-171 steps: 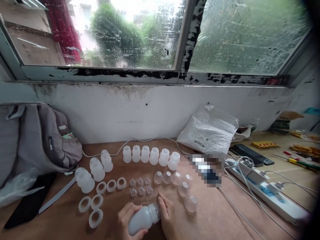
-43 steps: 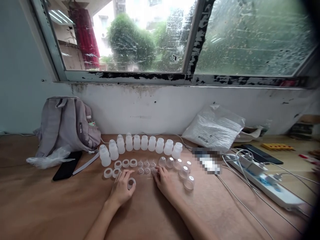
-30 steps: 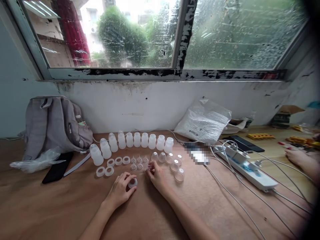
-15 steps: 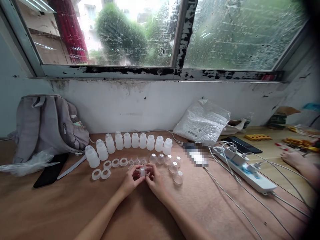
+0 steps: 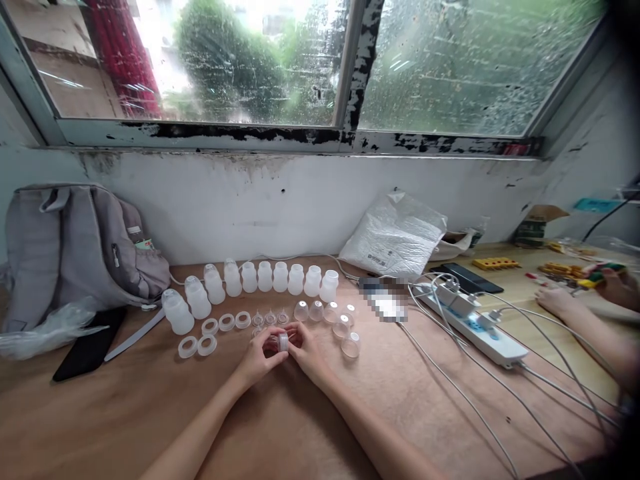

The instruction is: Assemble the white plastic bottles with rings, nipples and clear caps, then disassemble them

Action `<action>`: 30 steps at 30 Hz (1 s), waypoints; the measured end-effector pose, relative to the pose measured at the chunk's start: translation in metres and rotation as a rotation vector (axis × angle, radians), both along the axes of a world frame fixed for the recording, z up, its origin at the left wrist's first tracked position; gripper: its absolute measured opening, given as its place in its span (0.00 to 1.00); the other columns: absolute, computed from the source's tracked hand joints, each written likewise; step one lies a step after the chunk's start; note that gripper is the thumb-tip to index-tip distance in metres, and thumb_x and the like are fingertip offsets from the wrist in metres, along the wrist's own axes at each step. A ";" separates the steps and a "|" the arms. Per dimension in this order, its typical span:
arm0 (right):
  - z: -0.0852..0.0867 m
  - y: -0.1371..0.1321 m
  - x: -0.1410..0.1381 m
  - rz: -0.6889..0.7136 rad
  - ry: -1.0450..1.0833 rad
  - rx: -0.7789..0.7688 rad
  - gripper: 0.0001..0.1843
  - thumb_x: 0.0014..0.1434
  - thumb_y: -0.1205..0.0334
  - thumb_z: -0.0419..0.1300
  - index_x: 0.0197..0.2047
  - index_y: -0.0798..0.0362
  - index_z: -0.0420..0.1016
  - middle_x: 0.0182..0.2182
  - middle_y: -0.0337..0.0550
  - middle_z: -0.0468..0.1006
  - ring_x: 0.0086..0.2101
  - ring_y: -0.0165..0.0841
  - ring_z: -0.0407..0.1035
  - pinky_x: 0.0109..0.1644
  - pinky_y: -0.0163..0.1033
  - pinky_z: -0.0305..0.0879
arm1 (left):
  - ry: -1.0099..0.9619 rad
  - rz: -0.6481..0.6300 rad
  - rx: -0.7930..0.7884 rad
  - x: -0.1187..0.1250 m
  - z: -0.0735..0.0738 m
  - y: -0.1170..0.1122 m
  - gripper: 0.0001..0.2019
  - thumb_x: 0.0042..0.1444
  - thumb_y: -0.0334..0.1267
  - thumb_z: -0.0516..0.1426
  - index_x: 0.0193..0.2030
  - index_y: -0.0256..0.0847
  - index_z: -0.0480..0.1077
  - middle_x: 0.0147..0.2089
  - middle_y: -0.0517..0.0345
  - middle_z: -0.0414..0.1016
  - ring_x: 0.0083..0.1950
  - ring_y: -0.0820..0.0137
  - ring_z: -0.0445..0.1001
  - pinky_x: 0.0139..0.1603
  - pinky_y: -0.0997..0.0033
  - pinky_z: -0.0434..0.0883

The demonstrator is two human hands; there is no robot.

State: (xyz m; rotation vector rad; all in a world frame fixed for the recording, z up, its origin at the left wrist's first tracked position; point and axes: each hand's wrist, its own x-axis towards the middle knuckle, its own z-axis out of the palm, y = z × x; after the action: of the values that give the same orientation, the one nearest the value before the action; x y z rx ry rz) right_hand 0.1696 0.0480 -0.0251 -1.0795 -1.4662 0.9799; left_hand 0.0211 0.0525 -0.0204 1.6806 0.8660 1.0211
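Note:
My left hand [image 5: 261, 352] and my right hand [image 5: 304, 351] meet above the table, fingers curled round a clear ribbed screw ring [image 5: 283, 342] held on edge between them. Whether a teat sits inside it is hidden by the fingers. Just behind the hands are several clear bottle teats [image 5: 270, 316]. Left of these lie several translucent collar rings [image 5: 207, 345]. To the right stand several clear dome caps [image 5: 351, 345]. Frosted baby bottles [image 5: 265, 277] form a curved row at the back; the leftmost ones have tops on, the others look open.
A grey backpack [image 5: 75, 247], a plastic bag [image 5: 55, 330] and a black flat object [image 5: 90, 347] are at left. A silvery mailer [image 5: 395, 233] leans on the wall. A white power strip [image 5: 480, 330] with cables lies right. Beyond it, another person's hands [image 5: 555, 300] are near yellow parts.
The view has shifted slightly. My right fingers have moved on the ring, which stays between both hands. At far right, another hand has come into view with a yellow and green thing.

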 end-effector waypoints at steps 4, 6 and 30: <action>0.003 -0.002 0.000 0.027 -0.002 -0.028 0.08 0.50 0.67 0.56 0.36 0.51 0.67 0.31 0.38 0.73 0.31 0.30 0.68 0.35 0.35 0.64 | 0.020 0.012 -0.014 0.000 0.000 0.000 0.18 0.45 0.33 0.59 0.45 0.39 0.65 0.46 0.52 0.69 0.43 0.67 0.72 0.45 0.67 0.70; 0.004 -0.002 0.000 0.019 0.003 -0.048 0.07 0.50 0.67 0.56 0.35 0.52 0.67 0.31 0.38 0.74 0.31 0.30 0.68 0.35 0.35 0.64 | 0.019 0.010 -0.027 0.000 0.000 0.000 0.18 0.45 0.33 0.59 0.45 0.39 0.64 0.46 0.52 0.69 0.42 0.67 0.71 0.45 0.67 0.69; -0.001 -0.006 -0.003 0.078 0.102 -0.341 0.07 0.48 0.59 0.60 0.31 0.52 0.69 0.26 0.40 0.72 0.27 0.32 0.67 0.29 0.35 0.63 | -0.014 -0.054 -0.211 -0.008 -0.006 -0.009 0.21 0.41 0.31 0.61 0.46 0.44 0.66 0.45 0.54 0.68 0.43 0.65 0.70 0.44 0.70 0.68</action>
State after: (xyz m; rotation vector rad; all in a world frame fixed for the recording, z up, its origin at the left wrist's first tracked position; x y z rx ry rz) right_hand 0.1665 0.0417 -0.0256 -1.2004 -1.2946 1.3554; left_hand 0.0129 0.0436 -0.0260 1.5092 0.8821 0.8727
